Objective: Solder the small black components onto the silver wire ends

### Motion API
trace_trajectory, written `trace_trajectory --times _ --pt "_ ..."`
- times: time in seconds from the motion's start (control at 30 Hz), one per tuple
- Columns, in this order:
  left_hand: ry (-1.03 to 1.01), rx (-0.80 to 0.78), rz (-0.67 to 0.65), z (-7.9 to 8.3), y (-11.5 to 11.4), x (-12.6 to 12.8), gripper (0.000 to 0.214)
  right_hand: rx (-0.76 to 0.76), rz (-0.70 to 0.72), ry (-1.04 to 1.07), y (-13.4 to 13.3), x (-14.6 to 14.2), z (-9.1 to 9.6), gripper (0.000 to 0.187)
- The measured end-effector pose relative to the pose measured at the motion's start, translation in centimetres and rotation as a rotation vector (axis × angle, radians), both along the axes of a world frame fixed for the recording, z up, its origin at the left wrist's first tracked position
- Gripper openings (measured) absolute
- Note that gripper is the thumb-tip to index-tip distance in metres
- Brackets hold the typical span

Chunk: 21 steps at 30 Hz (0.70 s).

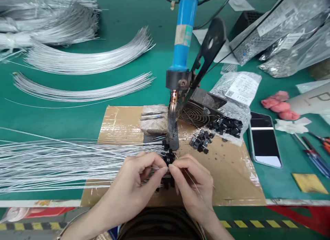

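Workshop, probably — soldering iron (182, 39), loose wires (67, 161).

Below the green tabletop (123, 16), yellow-black striping (257, 224) crosses an apparently green floor (242, 213).

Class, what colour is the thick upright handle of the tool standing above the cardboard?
The handle is bright blue, seen best in the head view.
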<state>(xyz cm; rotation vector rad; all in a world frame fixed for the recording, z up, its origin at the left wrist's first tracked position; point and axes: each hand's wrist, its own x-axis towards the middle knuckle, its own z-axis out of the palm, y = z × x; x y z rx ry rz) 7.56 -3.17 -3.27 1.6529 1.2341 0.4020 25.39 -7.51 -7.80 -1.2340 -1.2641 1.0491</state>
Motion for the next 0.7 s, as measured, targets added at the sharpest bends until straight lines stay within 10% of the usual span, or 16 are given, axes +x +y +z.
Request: trace_trajectory --times 0.2,0.7 --pt "-0.119 -0.143 0.127 0.01 0.51 -0.04 0.025 -0.303 -0.244 0.339 0.37 -0.07 0.57 0.026" --pt "-0.138 -0.123 0.208 -0.14 0.58 -0.01 0.016 -0.277 -0.046 0.430 0.08 -0.50 0.62 0.022"
